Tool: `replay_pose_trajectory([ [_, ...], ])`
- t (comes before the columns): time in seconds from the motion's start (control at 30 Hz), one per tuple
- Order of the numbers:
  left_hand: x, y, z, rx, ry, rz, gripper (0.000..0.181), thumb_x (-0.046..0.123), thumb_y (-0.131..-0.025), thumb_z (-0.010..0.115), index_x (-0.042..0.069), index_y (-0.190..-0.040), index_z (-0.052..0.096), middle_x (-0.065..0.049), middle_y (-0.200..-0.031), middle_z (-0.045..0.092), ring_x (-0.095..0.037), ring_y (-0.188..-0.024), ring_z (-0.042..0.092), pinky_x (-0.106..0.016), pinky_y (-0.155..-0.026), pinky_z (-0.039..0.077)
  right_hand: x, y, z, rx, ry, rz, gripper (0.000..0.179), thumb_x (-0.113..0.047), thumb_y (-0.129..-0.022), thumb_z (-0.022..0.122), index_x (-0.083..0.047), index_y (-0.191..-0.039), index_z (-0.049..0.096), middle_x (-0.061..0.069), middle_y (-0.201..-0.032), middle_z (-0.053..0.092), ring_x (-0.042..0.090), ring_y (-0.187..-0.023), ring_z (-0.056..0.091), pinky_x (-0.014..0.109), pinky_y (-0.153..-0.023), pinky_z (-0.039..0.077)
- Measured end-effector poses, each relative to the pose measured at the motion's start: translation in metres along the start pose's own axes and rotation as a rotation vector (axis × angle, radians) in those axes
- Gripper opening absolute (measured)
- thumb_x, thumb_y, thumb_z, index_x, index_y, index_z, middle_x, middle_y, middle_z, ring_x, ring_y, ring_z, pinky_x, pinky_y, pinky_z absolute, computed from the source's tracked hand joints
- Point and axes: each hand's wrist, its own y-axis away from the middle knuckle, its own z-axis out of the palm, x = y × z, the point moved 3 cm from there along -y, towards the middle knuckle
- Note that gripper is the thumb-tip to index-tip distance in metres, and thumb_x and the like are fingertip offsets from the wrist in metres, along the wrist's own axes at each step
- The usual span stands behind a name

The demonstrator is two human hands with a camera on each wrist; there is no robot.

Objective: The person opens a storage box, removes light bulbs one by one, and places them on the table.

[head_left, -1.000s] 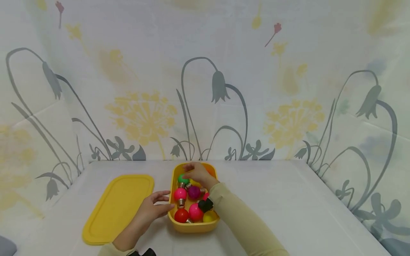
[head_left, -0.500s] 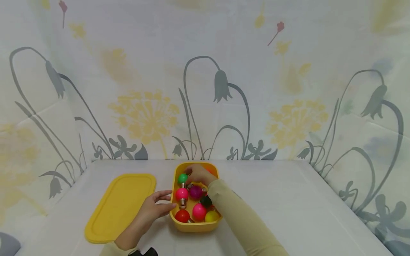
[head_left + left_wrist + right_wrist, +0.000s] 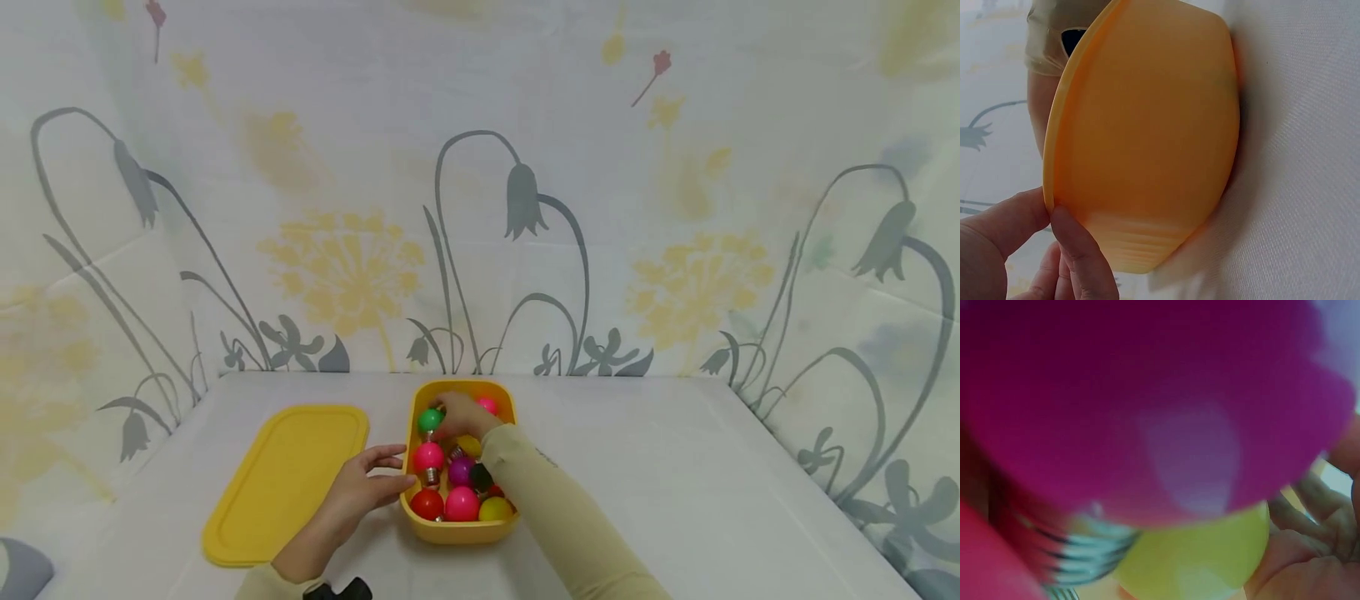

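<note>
A yellow plastic tub (image 3: 459, 534) holds several coloured light bulbs with metal screw bases. My left hand (image 3: 367, 486) is at its left side; in the left wrist view, the thumb and a finger pinch the tub's rim (image 3: 1054, 144). Inside the tub's far half, my right hand (image 3: 461, 415) reaches down, fingers bent beside the green bulb (image 3: 430, 420); I cannot tell whether they grip it. Under the right wrist lie a purple bulb (image 3: 461, 472) and a yellow bulb (image 3: 1204, 556). Nearer are a red bulb (image 3: 427, 504) and a pink bulb (image 3: 462, 504).
A flat yellow lid (image 3: 285, 483) lies on the white table (image 3: 637, 467) left of the tub. Behind the table hangs a flower-printed cloth (image 3: 480, 208). A grey rounded object (image 3: 24, 569) shows at the lower left edge.
My right hand has gone lower into the tub, close beside the green bulb. The purple bulb has shifted toward me, and a pink bulb shows at the far right. My left hand stays at the rim.
</note>
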Motion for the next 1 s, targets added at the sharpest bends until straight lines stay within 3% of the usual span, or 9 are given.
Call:
replay_pose_trajectory([
  [0.2, 0.003, 0.0, 0.001, -0.01, -0.015, -0.005, 0.053, 0.012, -0.077, 0.077, 0.001, -0.123, 0.055, -0.014, -0.105, 0.055, -0.019, -0.077, 0.06, -0.035, -0.074, 0.055, 0.008, 0.006, -0.007, -0.006, -0.273, 0.035, 0.035, -0.003, -0.074, 0.075, -0.002, -0.108, 0.062, 0.01, -0.097, 0.058, 0.024, -0.087, 0.055, 0.036, -0.081, 0.052],
  [0.43, 0.001, -0.001, 0.003, -0.01, -0.012, -0.015, 0.051, 0.012, -0.077, 0.077, 0.001, -0.122, 0.056, -0.013, -0.104, 0.056, -0.02, -0.081, 0.059, -0.035, -0.075, 0.054, 0.007, 0.009, -0.016, -0.041, -0.501, 0.026, 0.037, 0.0, -0.078, 0.072, 0.004, -0.111, 0.057, 0.014, -0.1, 0.057, 0.024, -0.08, 0.063, 0.034, -0.076, 0.054],
  [0.67, -0.001, -0.001, 0.004, -0.01, -0.006, -0.007, 0.052, 0.014, -0.077, 0.077, 0.001, -0.122, 0.056, -0.013, -0.104, 0.056, -0.02, -0.082, 0.059, -0.036, -0.075, 0.054, 0.01, 0.019, -0.031, 0.024, -0.516, 0.049, 0.042, -0.007, -0.077, 0.075, -0.002, -0.115, 0.057, 0.015, -0.109, 0.056, 0.023, -0.083, 0.063, 0.043, -0.088, 0.048],
  [1.0, 0.0, 0.001, 0.0, 0.01, -0.014, -0.015, 0.053, 0.015, -0.076, 0.077, 0.0, -0.123, 0.055, -0.013, -0.104, 0.056, -0.02, -0.082, 0.059, -0.035, -0.075, 0.054, 0.012, 0.034, -0.052, 0.098, -0.57, 0.015, 0.043, -0.01, -0.078, 0.075, -0.003, -0.116, 0.056, 0.015, -0.108, 0.058, 0.025, -0.087, 0.064, 0.044, -0.088, 0.048],
])
